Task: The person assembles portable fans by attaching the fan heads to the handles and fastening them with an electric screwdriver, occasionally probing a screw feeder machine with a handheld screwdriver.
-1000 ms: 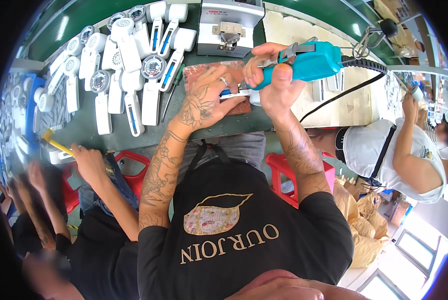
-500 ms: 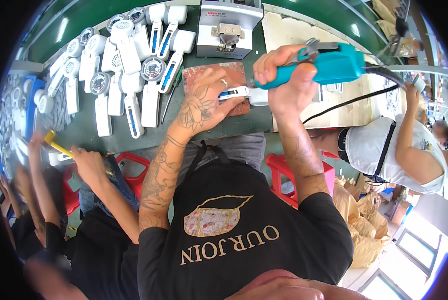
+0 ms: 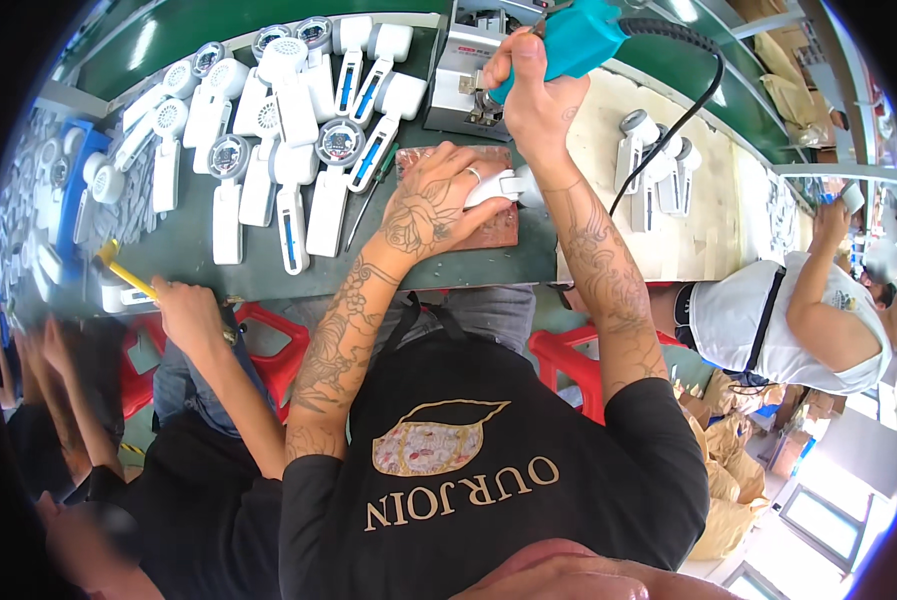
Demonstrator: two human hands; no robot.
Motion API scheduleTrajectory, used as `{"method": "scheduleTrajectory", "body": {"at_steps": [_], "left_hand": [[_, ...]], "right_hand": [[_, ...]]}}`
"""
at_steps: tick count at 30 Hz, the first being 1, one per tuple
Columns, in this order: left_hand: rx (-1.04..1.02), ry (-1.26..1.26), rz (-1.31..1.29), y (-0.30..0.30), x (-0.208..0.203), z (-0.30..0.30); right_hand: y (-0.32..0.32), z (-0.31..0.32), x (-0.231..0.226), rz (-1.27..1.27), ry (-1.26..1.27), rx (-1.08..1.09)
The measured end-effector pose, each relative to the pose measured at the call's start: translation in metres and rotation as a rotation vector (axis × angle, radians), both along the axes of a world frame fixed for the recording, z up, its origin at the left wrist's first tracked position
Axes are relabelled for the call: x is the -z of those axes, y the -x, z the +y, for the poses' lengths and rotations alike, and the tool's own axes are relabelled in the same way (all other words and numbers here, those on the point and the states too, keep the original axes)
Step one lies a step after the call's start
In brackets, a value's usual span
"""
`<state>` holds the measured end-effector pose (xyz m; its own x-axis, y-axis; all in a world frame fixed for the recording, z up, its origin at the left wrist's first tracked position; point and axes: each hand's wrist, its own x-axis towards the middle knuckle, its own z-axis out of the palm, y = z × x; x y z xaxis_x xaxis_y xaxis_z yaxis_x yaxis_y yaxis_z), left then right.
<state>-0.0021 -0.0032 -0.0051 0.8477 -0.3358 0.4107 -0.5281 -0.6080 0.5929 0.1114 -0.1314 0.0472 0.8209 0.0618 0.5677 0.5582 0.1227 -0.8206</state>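
Pinning a fan on the board, holding a screwdriver out to the far side

Pressing a white handheld fan [image 3: 488, 189] onto a red-brown board [image 3: 491, 232] with the left hand [image 3: 436, 200], fingers clamped over the handle and thumb along the near side. Leaving the fan's round head to stick out past the board's right edge. Gripping a teal electric screwdriver [image 3: 580, 40] in the right hand [image 3: 541, 98], well apart from the left. Holding it farther off than the fan, nose beside a grey metal screw feeder [image 3: 457, 75]; cannot tell if touching. Trailing a black cord [image 3: 705, 95] from the tool toward the right.

To the left, on the dark green tabletop [image 3: 188, 230], a crowd of white fans [image 3: 291, 100], some with blue strips in the handles. Between these and the board, a green-handled screwdriver [image 3: 381, 168]. To the right, on a cream sheet [image 3: 708, 250], a smaller group of fans [image 3: 671, 187]. At the near left, a yellow hammer [image 3: 133, 280] in a co-worker's hand [image 3: 188, 312].
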Motion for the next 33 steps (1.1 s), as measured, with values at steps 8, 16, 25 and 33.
{"method": "scheduleTrajectory", "body": {"at_steps": [8, 16, 25, 33], "left_hand": [[-0.018, -0.002, 0.008, -0.002, 0.006, 0.002], [-0.004, -0.002, 0.030, -0.001, -0.004, 0.001], [0.002, -0.034, 0.021, -0.001, -0.003, -0.001], [-0.008, -0.063, -0.055, 0.001, -0.006, -0.001]], "right_hand": [[0.029, -0.006, -0.012, 0.168, -0.075, 0.003], [0.063, -0.037, -0.016, 0.182, -0.123, 0.018], [0.062, -0.041, 0.001, 0.213, -0.047, 0.023], [0.067, -0.039, 0.006, 0.252, -0.041, 0.035]]}}
